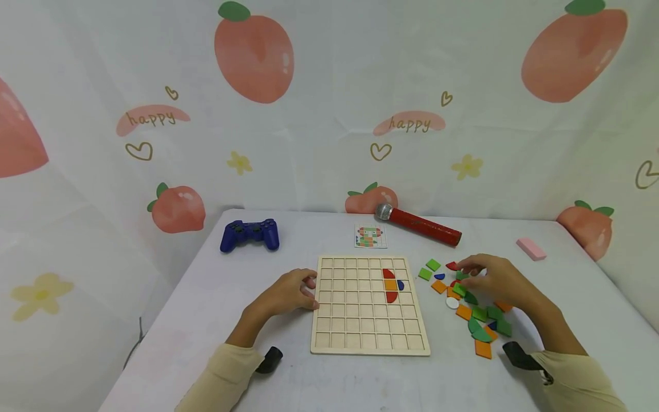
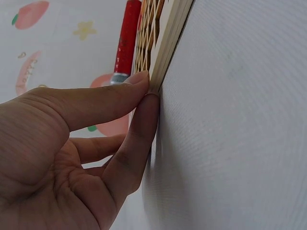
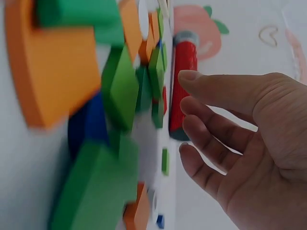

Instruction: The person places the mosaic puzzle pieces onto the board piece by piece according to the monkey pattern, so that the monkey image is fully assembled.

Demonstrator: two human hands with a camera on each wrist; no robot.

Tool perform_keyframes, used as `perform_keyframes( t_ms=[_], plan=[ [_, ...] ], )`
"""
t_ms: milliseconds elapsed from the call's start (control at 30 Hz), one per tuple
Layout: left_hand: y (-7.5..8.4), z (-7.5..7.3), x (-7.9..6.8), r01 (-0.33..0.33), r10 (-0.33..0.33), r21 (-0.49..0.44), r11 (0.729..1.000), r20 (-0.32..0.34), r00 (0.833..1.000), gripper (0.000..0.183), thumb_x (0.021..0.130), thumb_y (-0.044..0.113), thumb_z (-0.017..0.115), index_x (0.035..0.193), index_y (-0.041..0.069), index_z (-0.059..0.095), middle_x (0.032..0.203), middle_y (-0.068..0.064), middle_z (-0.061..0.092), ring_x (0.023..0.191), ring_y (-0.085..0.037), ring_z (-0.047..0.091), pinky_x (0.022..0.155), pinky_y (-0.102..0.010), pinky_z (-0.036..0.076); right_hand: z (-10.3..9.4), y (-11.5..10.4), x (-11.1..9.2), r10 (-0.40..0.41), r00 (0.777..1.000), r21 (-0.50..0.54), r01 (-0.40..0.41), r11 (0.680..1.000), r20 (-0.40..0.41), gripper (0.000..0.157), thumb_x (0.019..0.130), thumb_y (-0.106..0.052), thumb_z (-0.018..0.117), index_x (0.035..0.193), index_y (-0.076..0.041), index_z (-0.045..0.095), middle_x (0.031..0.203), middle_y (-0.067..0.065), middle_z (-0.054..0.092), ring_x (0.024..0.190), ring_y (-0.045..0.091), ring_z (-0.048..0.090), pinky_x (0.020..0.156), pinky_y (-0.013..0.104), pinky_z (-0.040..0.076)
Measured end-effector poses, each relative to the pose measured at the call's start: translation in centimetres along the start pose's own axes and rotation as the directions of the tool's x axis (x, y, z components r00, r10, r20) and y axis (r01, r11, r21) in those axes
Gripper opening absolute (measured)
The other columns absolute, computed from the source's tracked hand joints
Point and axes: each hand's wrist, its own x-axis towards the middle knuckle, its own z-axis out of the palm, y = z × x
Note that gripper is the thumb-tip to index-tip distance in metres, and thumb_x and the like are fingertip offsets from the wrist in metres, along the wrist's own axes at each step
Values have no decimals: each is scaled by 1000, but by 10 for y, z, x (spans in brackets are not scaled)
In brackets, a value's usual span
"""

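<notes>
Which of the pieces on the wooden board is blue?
The small blue piece, just right of the orange piece. It alone is blue; the upper piece and lower piece are red.

A wooden grid board (image 1: 355, 341) lies on the white desk (image 1: 288, 389) at the lower centre of the frame, with red, orange and blue shapes (image 1: 390, 285) toward its upper right. At centre left, the left hand (image 1: 289, 293) grips the board's edge. At centre right, the right hand (image 1: 493, 279) is over scattered coloured pieces (image 1: 483, 349). Above the board lie a picture card (image 1: 370, 243) and a red microphone (image 1: 424, 226); a blue game controller (image 1: 249, 234) is left of centre. A peach-printed curtain (image 1: 319, 131) fills the top.
</notes>
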Motion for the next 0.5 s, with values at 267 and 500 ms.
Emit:
perform_keyframes(
  t_ms=[267,500],
  plan=[
    [-1,0,0,1,-1,-13,1000,4,1000,74,83,5,89,146,-9,53,117,-9,64,100,-16,70,88,-36,58,-2,16,2,12,1000,11,-12,1000,-3,39,92,-18,80,126,1,72,111,13,71,103,31,64,89,54,59],
    [-2,1,0,-9,9,-25,1000,3,1000,74,82,4,88,146,-10,53,117,-10,64,98,-16,69,86,-34,58,0,21,5,0,1000,-9,0,1000,-6,37,92,-16,80,123,3,73,107,12,71,99,30,63,90,58,57]
  ],
)
